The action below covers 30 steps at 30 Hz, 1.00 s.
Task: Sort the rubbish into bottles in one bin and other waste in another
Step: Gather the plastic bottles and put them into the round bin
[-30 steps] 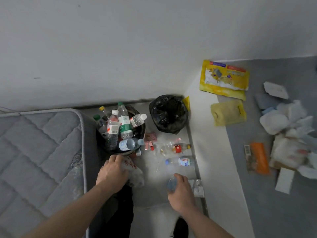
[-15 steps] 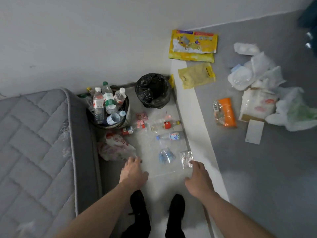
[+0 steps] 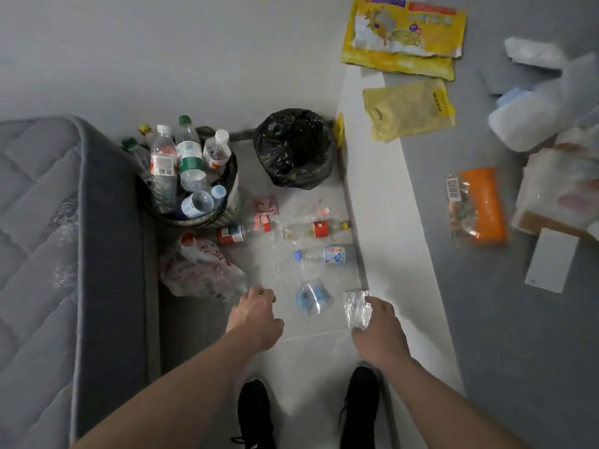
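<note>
Hands have been lifted off the floor rubbish since a second ago: left hand (image 3: 256, 314) hangs loosely curled and empty, right hand (image 3: 379, 328) touches a clear wrapper (image 3: 356, 307), grip unclear, so nothing is yet being carried binward.

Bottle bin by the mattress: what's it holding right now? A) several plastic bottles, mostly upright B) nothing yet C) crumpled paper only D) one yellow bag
A: the bottle bin beside the mattress holds several clear plastic bottles, most standing cap-up, while three more bottles lie on the floor in front of it.
</note>
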Each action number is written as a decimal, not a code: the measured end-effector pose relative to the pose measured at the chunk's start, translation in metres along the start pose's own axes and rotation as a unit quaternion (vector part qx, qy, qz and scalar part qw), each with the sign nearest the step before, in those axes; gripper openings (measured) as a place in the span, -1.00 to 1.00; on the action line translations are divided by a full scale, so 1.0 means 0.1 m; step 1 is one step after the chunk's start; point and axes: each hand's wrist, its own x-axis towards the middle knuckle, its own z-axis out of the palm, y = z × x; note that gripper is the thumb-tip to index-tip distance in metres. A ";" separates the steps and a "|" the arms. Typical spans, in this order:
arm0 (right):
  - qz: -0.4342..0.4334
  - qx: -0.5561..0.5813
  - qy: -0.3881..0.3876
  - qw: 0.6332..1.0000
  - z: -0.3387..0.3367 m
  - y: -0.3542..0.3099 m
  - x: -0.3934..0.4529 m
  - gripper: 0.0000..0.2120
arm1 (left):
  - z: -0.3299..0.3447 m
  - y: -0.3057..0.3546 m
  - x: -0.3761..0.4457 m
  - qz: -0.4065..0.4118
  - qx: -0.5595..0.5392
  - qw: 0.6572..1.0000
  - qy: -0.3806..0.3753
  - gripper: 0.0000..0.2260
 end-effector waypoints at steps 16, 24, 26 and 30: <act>-0.176 -0.231 0.082 0.953 1.62 0.15 3.37 -0.29 | 1.00 0.38 3.65 0.071 0.100 0.986 0.113 -0.29; -0.200 -0.335 0.081 0.917 1.61 0.38 3.14 -0.48 | 1.45 0.27 3.48 0.021 0.131 0.984 0.116 -0.48; -0.187 -0.316 0.069 0.928 1.49 0.39 2.81 -0.48 | 1.42 0.18 3.06 0.004 0.100 0.990 0.103 -0.49; -0.111 -0.156 0.066 0.979 1.08 0.35 1.81 -0.45 | 1.11 0.10 1.95 -0.031 -0.006 0.996 0.086 -0.52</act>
